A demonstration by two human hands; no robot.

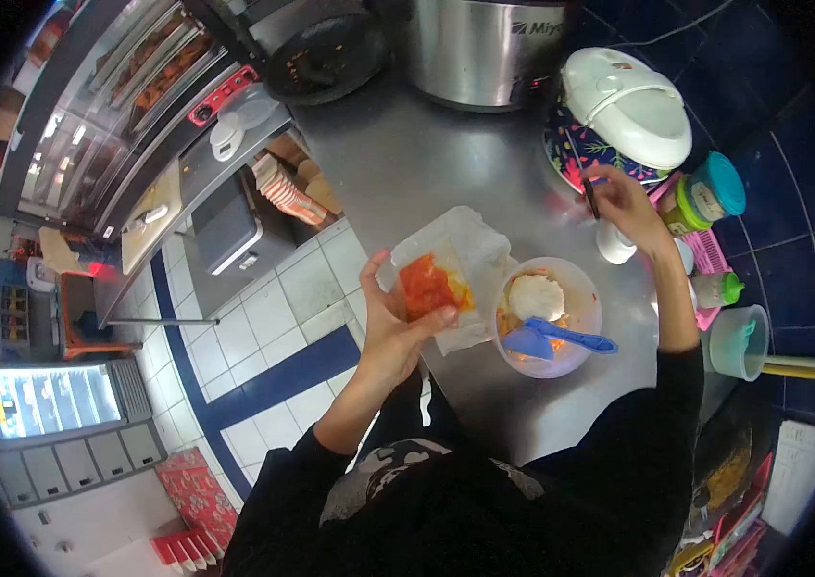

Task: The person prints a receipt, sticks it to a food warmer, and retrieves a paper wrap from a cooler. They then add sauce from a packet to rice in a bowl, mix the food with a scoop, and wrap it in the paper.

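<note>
My left hand [393,332] holds a clear packet with red-orange food [431,287] inside, thumb across its lower edge. White paper or plastic [475,240] lies around and behind the packet. My right hand [624,207] is closed on the dark handle of a knife [591,199], its thin blade pointing up toward the patterned rice cooker [609,106]. Between the hands stands a round plastic bowl [585,288] with a white mound [536,297] and orange bits in it. A blue spatula [571,336] rests across the bowl.
A steel cooker [475,48] and black pan [326,60] stand at the counter's far end. Jars [710,188], a pink basket [708,252] and a green-tinted tub [739,343] line the right. The counter's left edge borders the tiled floor [282,288].
</note>
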